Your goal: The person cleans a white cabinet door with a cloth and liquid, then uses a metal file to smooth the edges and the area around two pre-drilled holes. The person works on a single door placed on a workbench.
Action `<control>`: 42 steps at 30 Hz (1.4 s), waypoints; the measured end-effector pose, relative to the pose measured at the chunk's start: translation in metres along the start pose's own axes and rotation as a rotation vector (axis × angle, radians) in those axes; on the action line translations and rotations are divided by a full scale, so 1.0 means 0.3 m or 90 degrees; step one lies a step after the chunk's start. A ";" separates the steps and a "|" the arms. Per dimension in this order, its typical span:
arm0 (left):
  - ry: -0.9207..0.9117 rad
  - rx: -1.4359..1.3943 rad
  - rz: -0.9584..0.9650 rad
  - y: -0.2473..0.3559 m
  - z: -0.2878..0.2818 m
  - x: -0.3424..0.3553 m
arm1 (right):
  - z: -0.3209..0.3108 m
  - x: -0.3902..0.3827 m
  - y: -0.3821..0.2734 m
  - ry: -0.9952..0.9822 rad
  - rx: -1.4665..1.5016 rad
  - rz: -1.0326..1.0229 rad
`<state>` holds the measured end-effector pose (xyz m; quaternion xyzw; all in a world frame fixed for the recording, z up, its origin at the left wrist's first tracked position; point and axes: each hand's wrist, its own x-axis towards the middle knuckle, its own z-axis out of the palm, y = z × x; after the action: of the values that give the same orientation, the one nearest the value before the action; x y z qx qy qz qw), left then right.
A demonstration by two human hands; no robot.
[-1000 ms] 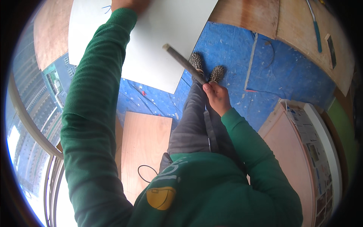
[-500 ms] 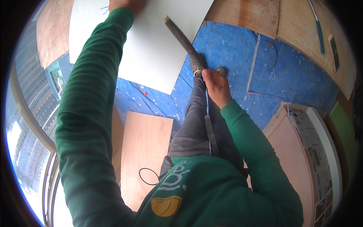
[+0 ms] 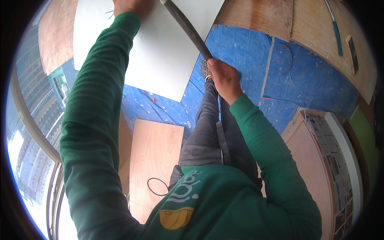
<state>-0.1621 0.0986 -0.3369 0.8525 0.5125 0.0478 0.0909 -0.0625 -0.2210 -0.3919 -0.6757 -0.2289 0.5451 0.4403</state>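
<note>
The right hand (image 3: 225, 80) is closest, and its grip is wrapped around the near end of a dark stick (image 3: 187, 28), which slants up and leftward, seen against a white panel (image 3: 160, 72). Farther, the left hand (image 3: 133, 6) is at this panel, partly cut off; I cannot tell its grip. At far right, a teal-handled tool (image 3: 338, 38) lies on plywood (image 3: 310, 28).

left hand (image 3: 134, 6) reaches far forward, fingers hard to see, while right hand (image 3: 225, 81) grips, elbow (image 3: 280, 176) bent.
</note>
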 end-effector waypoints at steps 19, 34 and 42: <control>0.003 0.008 0.003 -0.010 0.007 0.006 | -0.024 0.014 -0.016 0.031 0.083 0.022; -0.018 -0.002 -0.014 0.001 -0.011 -0.001 | -0.035 -0.058 0.004 0.045 0.053 0.106; -0.022 -0.011 -0.025 0.025 -0.023 -0.005 | -0.038 0.123 -0.210 0.059 0.060 0.102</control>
<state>-0.1576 0.0945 -0.3286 0.8420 0.5274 0.0357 0.1078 -0.0299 -0.1639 -0.3582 -0.6948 -0.1280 0.5570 0.4367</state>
